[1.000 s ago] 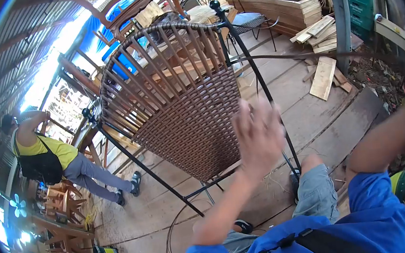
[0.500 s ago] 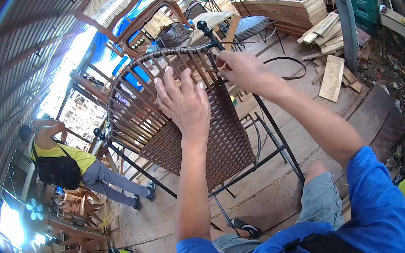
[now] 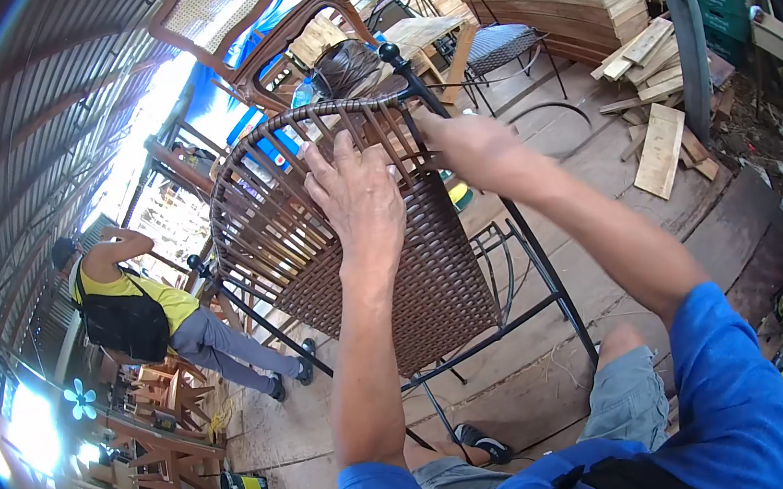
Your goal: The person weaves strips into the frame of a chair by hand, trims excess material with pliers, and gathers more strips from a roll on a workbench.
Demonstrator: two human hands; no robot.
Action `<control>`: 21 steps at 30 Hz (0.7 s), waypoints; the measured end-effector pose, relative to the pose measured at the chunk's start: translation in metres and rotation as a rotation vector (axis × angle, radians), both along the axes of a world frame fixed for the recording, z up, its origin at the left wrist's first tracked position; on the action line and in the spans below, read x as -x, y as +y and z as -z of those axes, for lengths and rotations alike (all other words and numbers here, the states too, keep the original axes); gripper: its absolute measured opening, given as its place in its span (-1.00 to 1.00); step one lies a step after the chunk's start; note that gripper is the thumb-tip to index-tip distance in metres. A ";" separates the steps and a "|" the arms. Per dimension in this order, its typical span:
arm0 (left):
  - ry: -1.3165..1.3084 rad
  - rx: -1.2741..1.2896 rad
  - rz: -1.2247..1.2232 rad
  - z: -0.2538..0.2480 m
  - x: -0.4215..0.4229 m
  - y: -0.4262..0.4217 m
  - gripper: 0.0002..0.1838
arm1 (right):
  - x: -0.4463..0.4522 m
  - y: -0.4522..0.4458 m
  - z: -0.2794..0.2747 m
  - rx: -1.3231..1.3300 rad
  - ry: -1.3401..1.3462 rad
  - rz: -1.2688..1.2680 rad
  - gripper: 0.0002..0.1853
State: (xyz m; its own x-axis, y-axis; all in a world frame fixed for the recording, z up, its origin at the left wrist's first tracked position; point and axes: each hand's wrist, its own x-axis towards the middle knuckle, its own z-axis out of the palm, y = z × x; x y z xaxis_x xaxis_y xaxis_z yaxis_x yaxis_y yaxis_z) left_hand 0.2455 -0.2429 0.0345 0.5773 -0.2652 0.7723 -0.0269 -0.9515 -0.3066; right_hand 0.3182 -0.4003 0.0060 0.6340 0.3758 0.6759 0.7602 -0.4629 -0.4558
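Observation:
A dark metal chair frame [image 3: 538, 262] stands tilted before me, its back woven in brown flat strips [image 3: 415, 280]. Above the dense weave, upright strands [image 3: 274, 185] run to a wrapped curved top rail [image 3: 318, 111]. My left hand [image 3: 362, 199] rests against these strands, fingers apart and slightly bent, thumb near the weave's upper edge. Beside the black right post, my right hand [image 3: 482, 152] is closed on a brown weaving strip [image 3: 418, 155] and smeared by motion. A loose curved length of similar strip [image 3: 554, 106] shows beyond that hand.
A person in a yellow top [image 3: 162, 304] with a black bag stands at the left. Behind the chair are a wooden chair frame [image 3: 245, 63] and a metal chair with a woven seat [image 3: 500, 50]. Stacked boards [image 3: 568, 17] and loose planks [image 3: 661, 151] lie at the right.
My left fingers have bent closer against the strands. My right hand has shifted slightly down and right with the strip. The person at the left has raised an arm; the whole view has shifted a little.

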 end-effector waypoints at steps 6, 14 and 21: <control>-0.121 0.085 0.019 0.014 -0.004 -0.019 -0.85 | 0.016 -0.099 0.019 0.145 0.144 -0.003 -0.85; -0.053 -0.046 -0.162 0.007 0.001 -0.011 -0.80 | -0.005 -0.074 0.028 0.159 0.148 -0.027 -0.76; -0.144 0.691 -0.035 0.013 0.029 -0.020 -0.67 | 0.015 -0.108 0.024 0.075 0.055 -0.074 -0.76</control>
State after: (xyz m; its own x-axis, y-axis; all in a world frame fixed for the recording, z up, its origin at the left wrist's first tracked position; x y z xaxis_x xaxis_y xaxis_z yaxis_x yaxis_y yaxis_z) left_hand 0.2167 -0.2625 0.0216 0.4560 0.3306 0.8263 0.0030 -0.9290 0.3701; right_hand 0.3035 -0.5081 -0.0181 0.6376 0.4714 0.6092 0.7687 -0.4406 -0.4636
